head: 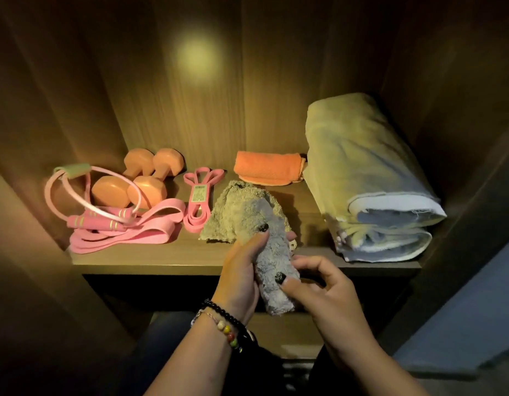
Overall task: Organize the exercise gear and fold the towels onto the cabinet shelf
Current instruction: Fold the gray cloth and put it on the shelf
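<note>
A small fluffy grey towel (pixel 244 212) lies half on the wooden shelf (pixel 167 257), its near end bunched and hanging over the front edge. My left hand (pixel 241 272) grips that bunched end from the left, thumb on top. My right hand (pixel 319 284) pinches the same end from the right with thumb and forefinger. A folded orange towel (pixel 266 167) sits at the back. A large rolled pale towel (pixel 367 178) fills the shelf's right side. On the left lie two orange dumbbells (pixel 144 178), a pink jump rope (pixel 99 218), a wide pink band (pixel 139 230) and a narrow pink band (pixel 197 198).
The cabinet's wooden side walls (pixel 47 124) close in on both sides and its back panel stands behind the gear. A lower shelf (pixel 276 332) shows dimly under my hands. A pale surface (pixel 476 324) lies outside the cabinet at the lower right.
</note>
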